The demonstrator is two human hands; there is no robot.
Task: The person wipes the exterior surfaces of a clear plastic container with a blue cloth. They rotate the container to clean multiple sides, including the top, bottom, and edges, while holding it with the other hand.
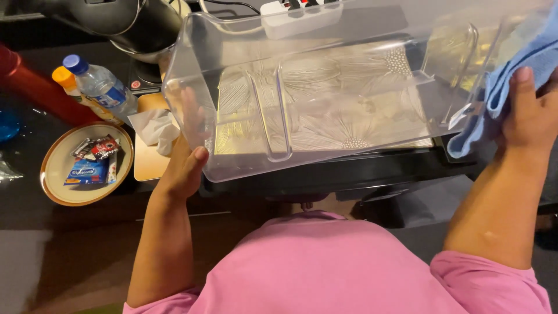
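Note:
A large clear plastic bin (pixel 325 87) with moulded ridges is held up in front of me above a dark table. My left hand (pixel 185 168) grips its left end, thumb on the outer wall and fingers showing through the plastic inside. My right hand (pixel 532 116) presses a light blue cloth (pixel 511 70) against the bin's right end. Through the bin's clear bottom shows a pale mat with a fine leaf and flower pattern (pixel 349 122).
At left lie a round plate (pixel 58 168) with small snack packets, a water bottle (pixel 102 87) with a blue cap, an orange-capped bottle (pixel 67 81), a red cylinder (pixel 35 87) and crumpled tissue (pixel 154 128). A white power strip (pixel 299 14) and a dark appliance (pixel 133 23) sit at the back.

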